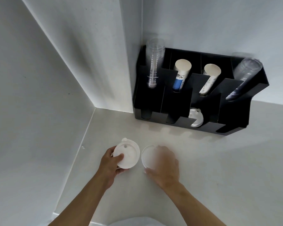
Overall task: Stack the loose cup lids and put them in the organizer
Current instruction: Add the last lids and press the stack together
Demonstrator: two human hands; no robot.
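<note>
White plastic lids are the items under handling. Left hand holds one lid raised off the counter, thumb pressed on its top face, fingers curled beneath its rim. Right hand is motion-blurred over a second lid, which lies just beside the first; fingers appear spread across it, but whether they grip cannot be told. Black organizer stands against the wall, well apart from both hands, with stored lids in one front slot and cup stacks behind.

Assessment: lids look thin, light and slightly flexible, with smooth surfaces likely to slip. Best hold is judged to be at the raised rim, opposite edges, with light pressure to avoid buckling. Stacking is not yet done.
</note>
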